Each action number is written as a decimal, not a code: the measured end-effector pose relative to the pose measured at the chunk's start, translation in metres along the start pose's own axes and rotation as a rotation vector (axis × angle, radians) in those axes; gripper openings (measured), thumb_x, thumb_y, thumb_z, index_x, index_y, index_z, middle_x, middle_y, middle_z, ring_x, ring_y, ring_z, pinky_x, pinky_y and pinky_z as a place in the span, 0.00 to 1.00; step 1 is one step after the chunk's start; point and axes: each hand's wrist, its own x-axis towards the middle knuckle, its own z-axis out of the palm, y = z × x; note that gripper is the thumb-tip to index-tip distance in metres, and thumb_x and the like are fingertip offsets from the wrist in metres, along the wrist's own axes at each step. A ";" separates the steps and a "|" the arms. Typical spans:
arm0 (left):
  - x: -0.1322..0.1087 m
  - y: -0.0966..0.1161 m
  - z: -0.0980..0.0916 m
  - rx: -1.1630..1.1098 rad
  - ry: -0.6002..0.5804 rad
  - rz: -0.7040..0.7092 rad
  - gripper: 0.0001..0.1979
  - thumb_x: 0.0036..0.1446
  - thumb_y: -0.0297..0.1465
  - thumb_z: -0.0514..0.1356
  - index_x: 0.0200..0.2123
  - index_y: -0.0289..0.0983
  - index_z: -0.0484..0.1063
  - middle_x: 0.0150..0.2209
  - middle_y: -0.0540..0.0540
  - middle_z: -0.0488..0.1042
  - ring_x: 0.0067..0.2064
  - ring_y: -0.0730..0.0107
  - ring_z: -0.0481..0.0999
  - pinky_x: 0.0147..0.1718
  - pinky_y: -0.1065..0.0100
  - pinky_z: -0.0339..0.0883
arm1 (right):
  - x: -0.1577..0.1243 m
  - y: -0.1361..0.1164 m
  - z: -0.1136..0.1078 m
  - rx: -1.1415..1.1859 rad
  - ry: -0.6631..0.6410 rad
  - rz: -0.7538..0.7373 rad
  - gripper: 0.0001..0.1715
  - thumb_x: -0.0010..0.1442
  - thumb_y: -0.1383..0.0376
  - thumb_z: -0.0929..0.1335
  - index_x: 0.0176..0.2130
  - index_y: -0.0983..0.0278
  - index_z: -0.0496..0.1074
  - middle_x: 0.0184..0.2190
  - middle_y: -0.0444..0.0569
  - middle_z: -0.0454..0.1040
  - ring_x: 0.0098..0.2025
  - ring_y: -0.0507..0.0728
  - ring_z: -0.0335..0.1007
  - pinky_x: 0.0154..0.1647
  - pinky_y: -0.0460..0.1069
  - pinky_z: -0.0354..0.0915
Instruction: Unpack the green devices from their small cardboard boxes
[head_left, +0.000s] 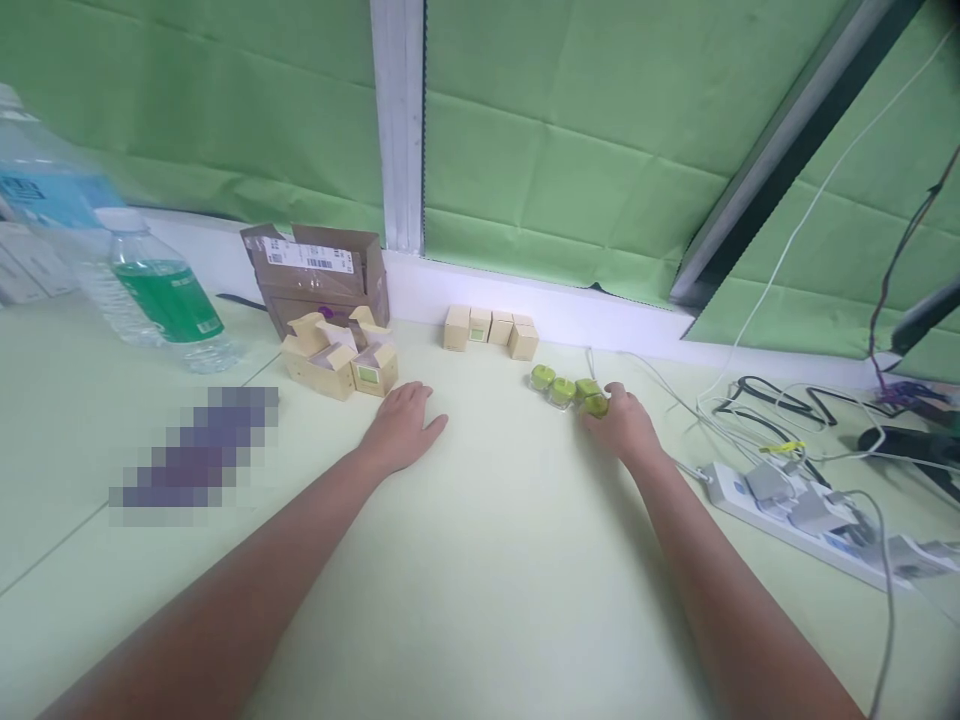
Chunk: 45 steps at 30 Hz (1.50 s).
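Backdrop: a green quilted blind (pixel 570 150) hangs behind the counter, split by a white window post (pixel 397 120).

Counter: the pale green counter (pixel 465 590) runs beneath both forearms, with a white ledge (pixel 570 315) along its back edge.

Far left: a clear water bottle (pixel 161 295) with a green label lies on its side, and a larger blurred bottle (pixel 45 190) sits near the camera. A pixelated patch (pixel 195 455) hides something on the counter.

Back left: an open brown cardboard carton (pixel 315 275) stands against the ledge, with open cream boxes (pixel 334 365) just in front of it.

Far right: a white power strip (pixel 780 515) with plugs lies among tangled cables (pixel 780 410), just beside the right forearm.

Back centre: a row of cream cubes (pixel 487 330) stands near the ledge, between the open boxes and the jars.

Task items: four small green jars (pixel 562 388) sit close together in a short line, behind the right hand and in front of the ledge.

Left hand: the left hand (pixel 401 430) lies open and flat on the counter, holding nothing, just in front of the cream boxes.

Right hand: the right hand (pixel 619 425) is curled, its fingers (pixel 607 397) touching the last jar; whether it grips that jar cannot be told.
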 end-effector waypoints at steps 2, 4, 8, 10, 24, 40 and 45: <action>-0.001 0.001 0.000 0.000 0.004 0.005 0.23 0.62 0.43 0.52 0.54 0.34 0.67 0.58 0.34 0.68 0.61 0.46 0.65 0.61 0.49 0.58 | 0.003 0.006 -0.001 0.032 0.013 0.013 0.37 0.58 0.51 0.68 0.60 0.67 0.60 0.51 0.63 0.71 0.50 0.66 0.71 0.44 0.53 0.64; -0.001 0.001 -0.001 -0.006 0.007 0.011 0.23 0.62 0.43 0.53 0.54 0.35 0.67 0.58 0.35 0.68 0.61 0.46 0.65 0.61 0.49 0.58 | 0.005 0.010 -0.009 0.080 0.032 0.028 0.40 0.58 0.45 0.67 0.60 0.67 0.61 0.52 0.63 0.71 0.52 0.67 0.70 0.47 0.55 0.64; -0.002 0.002 0.000 -0.023 0.010 0.005 0.22 0.61 0.43 0.53 0.53 0.35 0.68 0.58 0.34 0.68 0.61 0.45 0.65 0.60 0.48 0.59 | 0.001 -0.001 -0.022 0.211 0.243 -0.053 0.34 0.63 0.47 0.62 0.60 0.65 0.63 0.56 0.63 0.69 0.57 0.68 0.67 0.54 0.59 0.63; -0.002 0.002 0.001 -0.039 0.017 0.006 0.22 0.61 0.43 0.53 0.52 0.36 0.69 0.58 0.35 0.68 0.61 0.45 0.65 0.61 0.47 0.59 | -0.005 -0.020 -0.014 0.208 0.344 -0.203 0.29 0.66 0.55 0.62 0.61 0.64 0.63 0.60 0.62 0.67 0.63 0.68 0.60 0.62 0.61 0.58; -0.003 0.002 0.000 -0.069 -0.023 0.004 0.22 0.63 0.43 0.53 0.53 0.36 0.69 0.63 0.34 0.65 0.65 0.45 0.63 0.62 0.47 0.59 | 0.044 -0.092 0.068 0.130 -0.106 -0.655 0.22 0.70 0.57 0.58 0.54 0.67 0.68 0.60 0.61 0.69 0.68 0.65 0.54 0.71 0.60 0.45; -0.005 0.000 0.004 -0.073 -0.024 -0.011 0.23 0.64 0.42 0.53 0.56 0.37 0.67 0.64 0.36 0.64 0.67 0.48 0.61 0.64 0.48 0.57 | 0.109 -0.119 0.061 0.302 0.098 -0.040 0.44 0.60 0.46 0.65 0.65 0.68 0.52 0.58 0.67 0.66 0.59 0.69 0.65 0.56 0.58 0.63; -0.007 0.001 0.002 -0.118 0.003 -0.004 0.23 0.64 0.40 0.53 0.59 0.38 0.64 0.65 0.37 0.63 0.66 0.49 0.62 0.63 0.49 0.59 | 0.117 -0.147 0.058 0.304 0.042 0.027 0.31 0.60 0.54 0.66 0.57 0.68 0.60 0.48 0.65 0.73 0.49 0.66 0.72 0.48 0.56 0.66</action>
